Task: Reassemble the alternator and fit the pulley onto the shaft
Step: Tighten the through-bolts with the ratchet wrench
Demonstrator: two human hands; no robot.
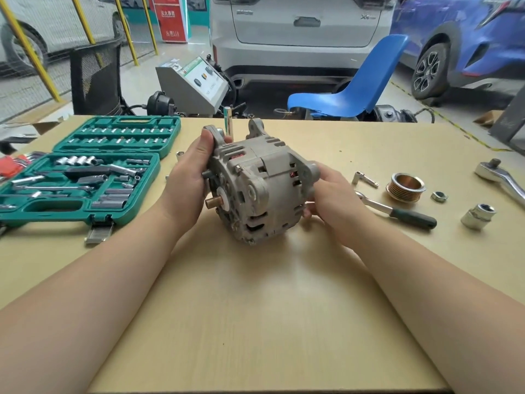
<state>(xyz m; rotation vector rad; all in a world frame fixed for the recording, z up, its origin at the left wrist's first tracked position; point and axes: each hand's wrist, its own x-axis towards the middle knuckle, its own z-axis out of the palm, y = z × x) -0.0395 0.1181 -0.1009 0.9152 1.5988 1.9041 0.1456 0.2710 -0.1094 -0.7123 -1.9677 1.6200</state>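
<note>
Between both hands, left hand (189, 177) and right hand (331, 194), fingers curled around its ends, sits the grey cast-metal alternator (255, 183), axis lying left-right; the ribbed copper-lined pulley (405, 186) lies on the tan worktop (255, 308), nearer the right hand.

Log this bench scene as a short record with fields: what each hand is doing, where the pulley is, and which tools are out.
left hand: grips the alternator at its far mounting ear
right hand: holds the alternator's right end
pulley: lying on the table, right of the alternator, not fitted
nut: loose, right of the pulley
ratchet: on the table, below the pulley
large socket: standing near the right edge
socket set case: open, at left
</note>
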